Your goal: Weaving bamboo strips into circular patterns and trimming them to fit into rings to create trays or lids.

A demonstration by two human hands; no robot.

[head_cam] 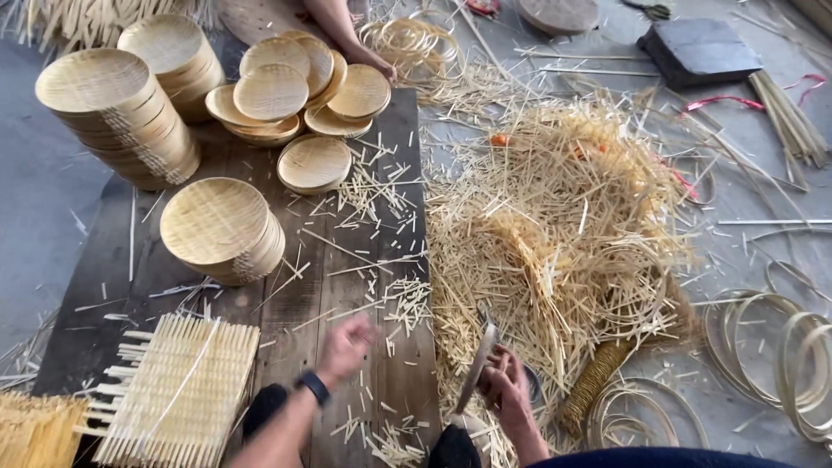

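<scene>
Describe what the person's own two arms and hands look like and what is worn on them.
Both forearms are bare, with no sleeves in view and no gloves. The left hand is blurred; its wrist carries a dark band, like a watch or fitness band. The right hand shows no ring or band that can be made out.

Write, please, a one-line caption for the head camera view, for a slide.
Right hand grips a curved blade beside bamboo scraps; left hand hovers over a wooden board.

Bamboo-weaving workshop — stacked woven trays (117, 108), strip offcuts (555, 225), hoops (780, 347).
</scene>
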